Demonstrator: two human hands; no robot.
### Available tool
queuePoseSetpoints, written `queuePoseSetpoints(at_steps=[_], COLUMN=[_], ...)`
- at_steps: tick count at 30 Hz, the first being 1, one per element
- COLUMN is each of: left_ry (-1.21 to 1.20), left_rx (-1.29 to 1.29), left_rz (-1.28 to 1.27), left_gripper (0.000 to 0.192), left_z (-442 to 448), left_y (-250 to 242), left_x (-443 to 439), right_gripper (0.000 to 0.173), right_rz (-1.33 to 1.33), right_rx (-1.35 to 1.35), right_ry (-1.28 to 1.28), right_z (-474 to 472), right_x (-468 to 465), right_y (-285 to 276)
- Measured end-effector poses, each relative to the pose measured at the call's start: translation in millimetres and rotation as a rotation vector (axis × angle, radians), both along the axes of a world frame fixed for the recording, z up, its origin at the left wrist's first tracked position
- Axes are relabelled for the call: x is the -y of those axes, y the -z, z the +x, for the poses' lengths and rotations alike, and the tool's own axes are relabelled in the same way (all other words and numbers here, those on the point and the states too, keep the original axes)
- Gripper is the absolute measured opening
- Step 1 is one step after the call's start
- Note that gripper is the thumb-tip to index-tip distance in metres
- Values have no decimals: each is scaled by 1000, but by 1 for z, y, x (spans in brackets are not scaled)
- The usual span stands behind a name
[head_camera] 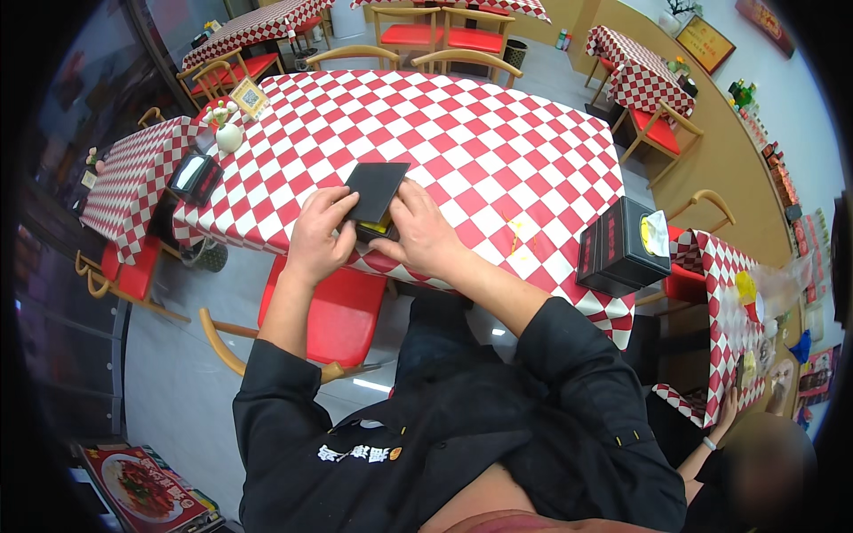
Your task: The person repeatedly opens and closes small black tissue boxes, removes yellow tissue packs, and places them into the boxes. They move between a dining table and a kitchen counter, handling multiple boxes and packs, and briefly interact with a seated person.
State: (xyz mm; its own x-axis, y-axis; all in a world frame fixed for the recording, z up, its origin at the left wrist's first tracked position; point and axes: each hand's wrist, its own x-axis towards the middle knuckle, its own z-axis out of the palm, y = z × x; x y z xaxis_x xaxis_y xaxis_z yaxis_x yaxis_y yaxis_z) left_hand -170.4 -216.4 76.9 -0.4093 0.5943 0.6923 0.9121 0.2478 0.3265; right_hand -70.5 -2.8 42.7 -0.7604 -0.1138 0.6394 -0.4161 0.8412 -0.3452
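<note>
Over the near edge of the checkered tablecloth (440, 140), my left hand (321, 230) grips one side of a black tissue box, its thumb low near the front. My right hand (423, 230) holds the other side. The box's flat black panel (377, 190) is raised at an angle, and yellow packaging (378, 225) shows in the gap below it. My palms and fingers hide most of the box's body. To the right, several black tissue boxes (610, 250) stand together at the table's edge, one with white tissue (656, 233) sticking out.
A black tissue holder (195, 180), a white vase (228, 138) and a code stand (249, 98) occupy the table's left end. Yellow scraps (523, 238) lie right of my hands. A red-seated chair (330, 313) is close below. Another person (710, 433) is at the right-hand table.
</note>
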Motion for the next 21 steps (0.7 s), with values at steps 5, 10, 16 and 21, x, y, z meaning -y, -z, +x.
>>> queuePoseSetpoints(at_steps=[5,10,16,21], left_ry=[-22,-137,-401,-336], left_rx=[49,136,155,403], left_rz=[-76,-186,-302,29], left_gripper=[55,70,77,74], left_z=[10,24,44,22], left_y=[1,2,1,13], left_x=[1,-2,-37,-36], right_gripper=[100,97,85,76], right_rz=[-296,-123,-252,-479], right_rx=[8,161,259,252], right_ry=[94,120,17,55], right_z=[22,21,20,50], right_x=[-4,-13,-26,-23], right_y=[12,-4,-1,2])
